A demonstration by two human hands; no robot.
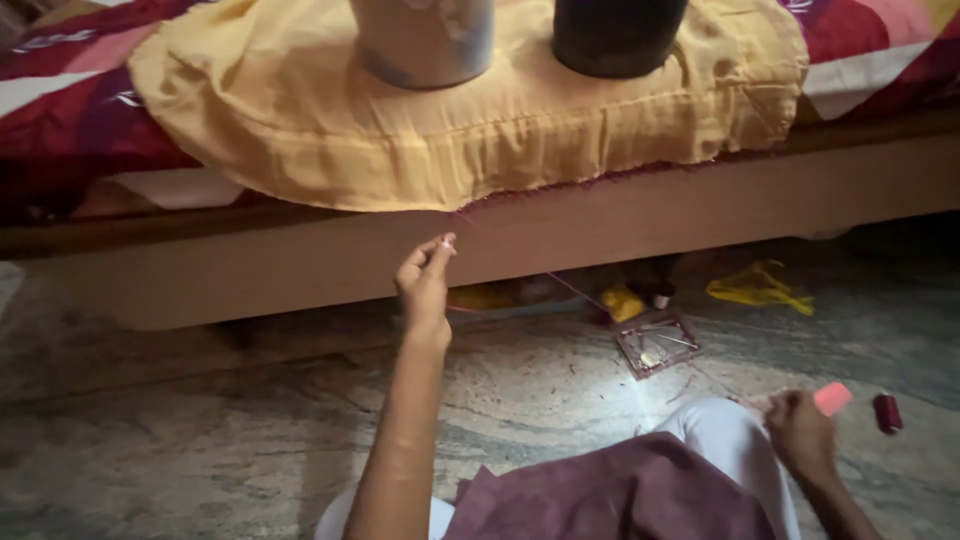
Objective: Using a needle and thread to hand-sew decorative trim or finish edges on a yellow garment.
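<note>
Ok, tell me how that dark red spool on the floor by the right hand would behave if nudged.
The spool looks small and cylindrical, lying on its side, so it would probably roll on the smooth stone floor. It seems light for its size, so a slight push from the right hand may send it off. Any trailing thread could unwind; I cannot tell.

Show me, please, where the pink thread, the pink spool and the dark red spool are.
pink thread (pixel 575 290), head view, mid-length below the bed frame.
pink spool (pixel 832 398), head view, middle of its side.
dark red spool (pixel 886 413), head view, its wound middle.
</note>
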